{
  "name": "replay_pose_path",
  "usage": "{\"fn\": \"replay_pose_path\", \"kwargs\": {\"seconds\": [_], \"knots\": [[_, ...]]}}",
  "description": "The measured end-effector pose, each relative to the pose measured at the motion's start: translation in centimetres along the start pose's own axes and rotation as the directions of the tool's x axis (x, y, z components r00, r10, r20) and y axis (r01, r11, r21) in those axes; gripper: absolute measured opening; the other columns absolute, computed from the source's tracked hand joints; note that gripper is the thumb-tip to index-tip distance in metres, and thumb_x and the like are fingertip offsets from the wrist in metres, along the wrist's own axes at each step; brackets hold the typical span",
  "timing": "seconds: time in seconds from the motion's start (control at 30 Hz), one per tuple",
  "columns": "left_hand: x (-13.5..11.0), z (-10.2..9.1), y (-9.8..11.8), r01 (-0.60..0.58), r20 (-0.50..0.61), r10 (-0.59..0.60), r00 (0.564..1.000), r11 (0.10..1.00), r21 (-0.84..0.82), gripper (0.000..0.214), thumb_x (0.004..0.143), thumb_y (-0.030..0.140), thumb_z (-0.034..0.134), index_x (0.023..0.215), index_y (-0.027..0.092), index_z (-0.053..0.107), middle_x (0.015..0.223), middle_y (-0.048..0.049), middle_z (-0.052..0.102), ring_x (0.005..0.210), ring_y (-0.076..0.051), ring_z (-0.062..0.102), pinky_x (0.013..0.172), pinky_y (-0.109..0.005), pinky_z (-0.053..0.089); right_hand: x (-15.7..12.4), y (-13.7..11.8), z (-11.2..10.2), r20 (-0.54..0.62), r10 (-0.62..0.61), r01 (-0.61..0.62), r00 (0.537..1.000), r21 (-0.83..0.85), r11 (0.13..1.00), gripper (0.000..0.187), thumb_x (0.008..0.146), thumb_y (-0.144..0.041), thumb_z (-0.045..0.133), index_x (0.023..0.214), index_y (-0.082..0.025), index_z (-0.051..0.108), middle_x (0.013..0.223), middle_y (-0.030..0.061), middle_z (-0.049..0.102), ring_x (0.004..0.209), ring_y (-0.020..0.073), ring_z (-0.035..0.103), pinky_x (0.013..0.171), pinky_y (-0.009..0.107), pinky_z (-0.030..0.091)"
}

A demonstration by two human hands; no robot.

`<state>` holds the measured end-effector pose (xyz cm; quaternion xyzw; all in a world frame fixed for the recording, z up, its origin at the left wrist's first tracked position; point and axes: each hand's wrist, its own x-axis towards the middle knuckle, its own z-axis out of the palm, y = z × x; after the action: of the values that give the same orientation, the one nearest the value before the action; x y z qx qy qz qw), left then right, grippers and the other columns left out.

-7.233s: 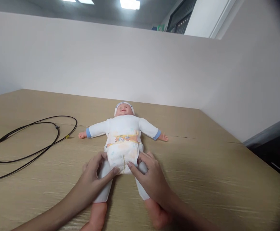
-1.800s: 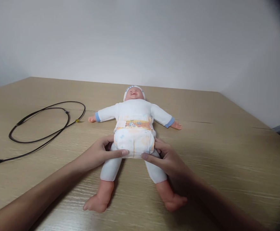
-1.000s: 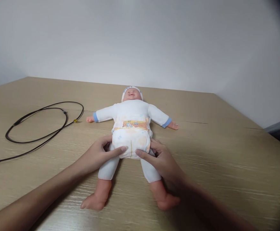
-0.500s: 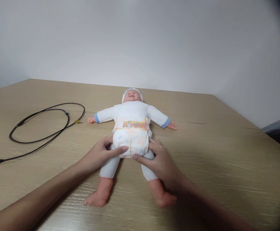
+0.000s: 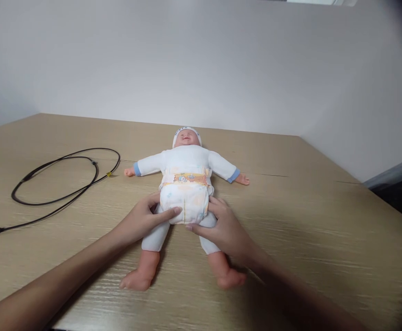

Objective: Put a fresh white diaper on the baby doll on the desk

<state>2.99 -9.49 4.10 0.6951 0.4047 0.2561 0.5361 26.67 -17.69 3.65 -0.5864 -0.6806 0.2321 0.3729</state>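
Note:
A baby doll (image 5: 186,158) in a white suit with blue cuffs lies on its back, head toward the wall and arms spread. Around its waist and hips is a white diaper (image 5: 183,195) with a printed orange band. My left hand (image 5: 148,216) grips the diaper at the leg opening on the left, thumb across its front and fingers partly hidden at the side. On the other side my right hand (image 5: 223,225) holds the diaper's leg edge, its thumb by the crotch and its fingertips tucked at the hip. The doll's bare feet point toward me.
The wooden table (image 5: 311,220) carries the doll. A looped black cable (image 5: 52,202) with a yellow tag lies on the left. Behind the table rises a pale wall (image 5: 173,59). A dark object (image 5: 401,188) stands beyond the right edge.
The view has shifted slightly, so the doll and table sit a little further left. My right thumb has slid slightly lower at the diaper's crotch. Both hands stay at the leg openings.

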Motion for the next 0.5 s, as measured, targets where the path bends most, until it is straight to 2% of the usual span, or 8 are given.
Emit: {"fn": "replay_pose_path", "kwargs": {"seconds": [0.1,0.23,0.37,0.5], "knots": [[0.0,0.2,-0.1,-0.025,-0.016,0.026,1.000,0.997,0.069,0.048,0.086,0.054,0.088,0.121,0.022,0.081,0.124,-0.0084,0.084,0.118,-0.035,0.074,0.108,-0.048,0.057,0.0,-0.3,0.0,0.001,0.002,-0.002,1.000,-0.056,0.998,0.034,0.081,-0.020,0.097,0.112,-0.030,0.086,0.126,0.0038,0.077,0.119,0.0324,0.062,0.105,0.048,0.051],[0.4,0.4,-0.7,-0.093,0.012,0.093,0.996,0.992,0.085,0.061,0.071,0.038,0.098,0.126,0.022,0.077,0.127,-0.0082,0.083,0.118,-0.035,0.074,0.107,-0.047,0.058,0.0,-0.5,0.0,-0.008,-0.011,0.010,1.000,-0.109,0.994,0.025,0.083,-0.020,0.096,0.104,-0.030,0.087,0.117,0.0034,0.078,0.111,0.0307,0.062,0.097,0.044,0.050],[0.9,0.6,-1.7,-0.131,0.000,0.132,0.991,0.987,0.094,0.059,0.070,0.023,0.088,0.128,0.019,0.075,0.127,-0.0099,0.082,0.118,-0.034,0.075,0.105,-0.047,0.058,0.1,-0.1,0.0,-0.002,-0.035,0.034,0.999,-0.150,0.988,0.020,0.083,-0.022,0.097,0.098,-0.029,0.087,0.118,0.0038,0.078,0.110,0.0302,0.064,0.098,0.044,0.048],[1.1,0.9,-2.0,-0.151,-0.028,0.158,0.987,0.974,0.170,0.054,0.065,0.018,0.079,0.119,0.016,0.077,0.122,-0.0103,0.083,0.113,-0.035,0.075,0.098,-0.045,0.058,0.2,0.6,0.2,-0.004,-0.064,0.063,0.998,-0.159,0.985,0.022,0.083,-0.019,0.095,0.101,-0.028,0.087,0.120,0.0039,0.079,0.109,0.0294,0.065,0.097,0.043,0.048]]}}
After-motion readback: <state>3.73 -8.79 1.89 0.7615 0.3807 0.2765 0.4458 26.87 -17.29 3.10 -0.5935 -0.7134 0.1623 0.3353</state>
